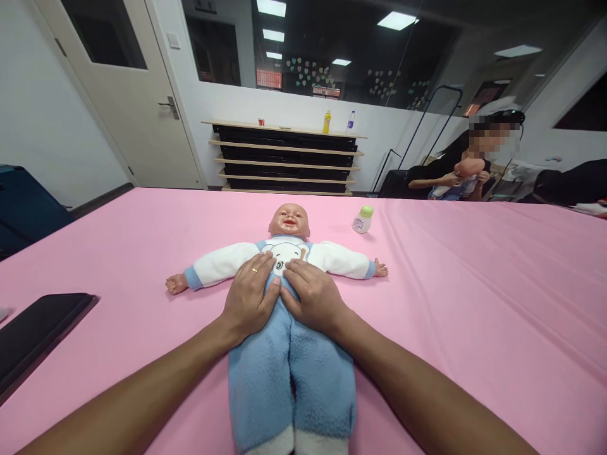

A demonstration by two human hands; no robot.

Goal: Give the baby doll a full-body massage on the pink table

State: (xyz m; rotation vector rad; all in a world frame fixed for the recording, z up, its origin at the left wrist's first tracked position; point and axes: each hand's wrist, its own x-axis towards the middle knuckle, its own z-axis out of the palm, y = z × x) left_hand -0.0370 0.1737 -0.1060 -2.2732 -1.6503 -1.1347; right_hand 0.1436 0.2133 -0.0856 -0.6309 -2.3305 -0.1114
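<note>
A baby doll (289,221) lies on its back on the pink sheet, arms spread wide, head away from me. It wears a white and blue fleece top with a bear face and blue fleece trousers (317,373). My left hand (251,294), with a ring on one finger, rests flat on the left side of the doll's belly. On the right side of the belly my right hand (315,294) lies flat too, its fingers stretched towards the bear face. Both thumbs almost meet at the middle. The part of the clothing under my palms is hidden.
A small white bottle with a green cap (363,219) stands right of the doll's head on the pink sheet (450,284). A black flat case (42,335) lies at the left. Beyond are a shelf unit (284,146) and a person (450,164) holding another doll.
</note>
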